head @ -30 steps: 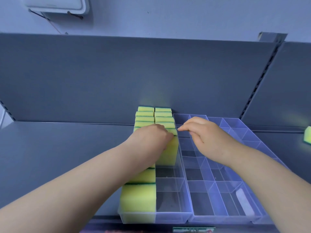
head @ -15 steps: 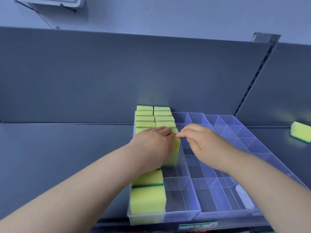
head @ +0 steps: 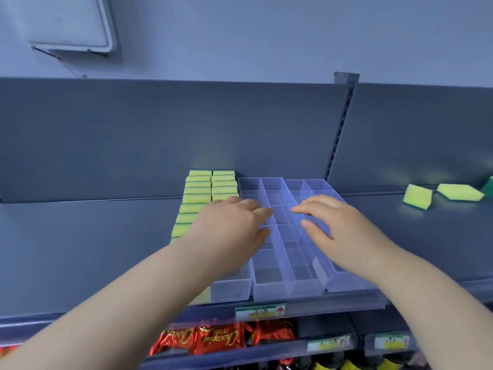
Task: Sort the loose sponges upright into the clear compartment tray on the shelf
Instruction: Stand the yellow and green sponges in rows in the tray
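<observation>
Centre frame: clear plastic compartment tray point(head: 282, 265) on grey metal shelf point(head: 80, 249), front wall at the shelf lip, back against grey back panel point(head: 160, 134). Left two columns of the tray: yellow rectangular sponges with green scouring backs point(head: 198, 194), upright on edge, packed one behind another. Outer column filled from the back down to where the left forearm covers it. Inner column filled at the back, middle hidden under the hand, front compartment bare. Remaining columns toward the right: bare compartments. Left hand point(head: 232, 231) above the tray, left of centre, fingers loosely extended and pointing right, holding nothing; contact with the tray or sponges beneath: cannot tell. Right hand point(head: 338, 231) above the tray's right columns, fingers spread and pointing left, also holding nothing. Hands near each other, fingertips apart, not touching. Right of frame, well apart from the tray: two loose yellow-and-green sponges point(head: 417, 196) lying on the same shelf, just beside each other, one nearer the tray tilted, the other flat. Dark green corner point(head: 489, 186) cut off by the right edge, too little visible to identify. Slotted upright post point(head: 341, 134) behind the tray's right back corner. Upper left: white box point(head: 69, 22) on the wall. Bottom: green-and-white price label point(head: 260, 311) on the shelf edge, red foil snack packets point(head: 218, 339) on the shelf below.
</observation>
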`<state>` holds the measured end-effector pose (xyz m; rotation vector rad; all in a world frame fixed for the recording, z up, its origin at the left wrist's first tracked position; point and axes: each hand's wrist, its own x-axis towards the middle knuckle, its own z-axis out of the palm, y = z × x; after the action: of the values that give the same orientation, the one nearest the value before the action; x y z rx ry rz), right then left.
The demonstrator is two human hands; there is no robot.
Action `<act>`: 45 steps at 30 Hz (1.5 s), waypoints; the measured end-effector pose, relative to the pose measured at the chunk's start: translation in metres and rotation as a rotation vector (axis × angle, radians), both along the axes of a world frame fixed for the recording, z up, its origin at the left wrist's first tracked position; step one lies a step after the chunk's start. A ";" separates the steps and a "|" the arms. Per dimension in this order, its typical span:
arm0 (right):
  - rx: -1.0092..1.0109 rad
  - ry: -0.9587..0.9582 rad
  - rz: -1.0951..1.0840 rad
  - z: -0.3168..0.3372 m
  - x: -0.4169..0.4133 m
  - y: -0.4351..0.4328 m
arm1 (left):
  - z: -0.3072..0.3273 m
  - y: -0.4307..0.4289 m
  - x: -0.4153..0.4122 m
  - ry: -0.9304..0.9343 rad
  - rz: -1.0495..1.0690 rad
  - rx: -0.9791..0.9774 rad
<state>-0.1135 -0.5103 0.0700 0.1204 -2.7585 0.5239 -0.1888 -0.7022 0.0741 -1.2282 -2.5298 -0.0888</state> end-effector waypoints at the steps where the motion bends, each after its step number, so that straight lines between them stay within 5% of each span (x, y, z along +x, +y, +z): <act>1: 0.000 0.008 -0.009 -0.001 0.017 0.007 | -0.003 0.010 0.017 -0.003 -0.026 0.020; 9: -0.132 -0.052 -0.204 -0.052 0.181 0.088 | -0.070 0.100 0.149 -0.088 -0.179 0.195; 21: -0.347 0.009 -0.561 -0.119 0.350 0.175 | -0.129 0.198 0.250 -0.250 -0.148 0.113; 45: -0.288 0.113 -0.600 -0.093 0.232 0.425 | -0.106 0.481 0.102 -0.185 -0.190 0.248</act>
<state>0.1188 -0.0856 -0.0229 -0.6958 -2.4016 0.6992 -0.0873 -0.2214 -0.0315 -1.4076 -2.4508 -0.5666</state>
